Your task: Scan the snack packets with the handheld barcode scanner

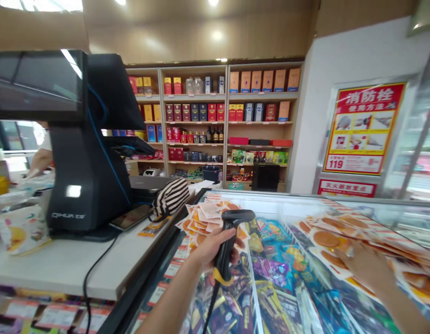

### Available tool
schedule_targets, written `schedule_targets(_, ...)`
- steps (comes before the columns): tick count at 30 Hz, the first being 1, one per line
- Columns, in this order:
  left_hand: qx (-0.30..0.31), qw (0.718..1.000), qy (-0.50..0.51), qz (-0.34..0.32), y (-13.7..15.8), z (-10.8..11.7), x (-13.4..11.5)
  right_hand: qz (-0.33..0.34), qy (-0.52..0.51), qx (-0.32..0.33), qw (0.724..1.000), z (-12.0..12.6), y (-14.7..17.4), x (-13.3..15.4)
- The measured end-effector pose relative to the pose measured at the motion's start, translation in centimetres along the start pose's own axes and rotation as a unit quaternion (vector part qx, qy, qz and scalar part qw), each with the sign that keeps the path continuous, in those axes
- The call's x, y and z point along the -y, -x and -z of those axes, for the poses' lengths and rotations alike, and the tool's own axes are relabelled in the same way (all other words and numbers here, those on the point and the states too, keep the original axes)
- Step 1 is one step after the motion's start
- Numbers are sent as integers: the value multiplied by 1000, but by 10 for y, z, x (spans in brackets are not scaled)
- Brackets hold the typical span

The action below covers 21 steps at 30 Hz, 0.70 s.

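My left hand (215,248) is wrapped around the handle of a black barcode scanner (226,246) with yellow trim; its cable runs down toward me. Just behind the scanner lies a loose pile of flat packets (204,218) with round brown pictures on them, on the glass top of a chest freezer. On the right, my right hand (366,266), slightly blurred, rests with fingers stretched over a spread of similar packets (328,239). Its fingertips touch the packets, and none is clearly gripped. Under the glass, colourful wrapped goods (270,269) fill wire-divided compartments.
A black checkout terminal (86,185) stands on the white counter (106,264) at left, beside a striped pouch (171,197) and a phone (131,217). Shelves of boxes and bottles (197,111) line the back wall. Another person's arm (41,157) shows at far left.
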State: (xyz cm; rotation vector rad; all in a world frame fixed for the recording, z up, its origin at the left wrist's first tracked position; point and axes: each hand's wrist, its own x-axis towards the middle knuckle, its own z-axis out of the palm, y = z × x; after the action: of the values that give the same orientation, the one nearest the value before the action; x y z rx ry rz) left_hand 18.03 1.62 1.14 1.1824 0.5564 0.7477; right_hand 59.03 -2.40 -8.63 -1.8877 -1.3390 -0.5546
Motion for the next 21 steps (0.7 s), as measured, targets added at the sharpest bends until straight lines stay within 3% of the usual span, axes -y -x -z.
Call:
schedule_targets(3,-34,998,-51,11,5,3,1,-71,131,53,987,6,-4,5)
schedule_targets(7,-78,992,-94,-20,6,8,3,-104,210,81,969,13,-7,22)
schedule_targets(13,-55,990,-131,-12,5,7,6,-66,246,123,959,6,-8,47)
schedule_targets(21,-22,998,-53,-7,6,6,4,11,220,190,957,7,-13,68)
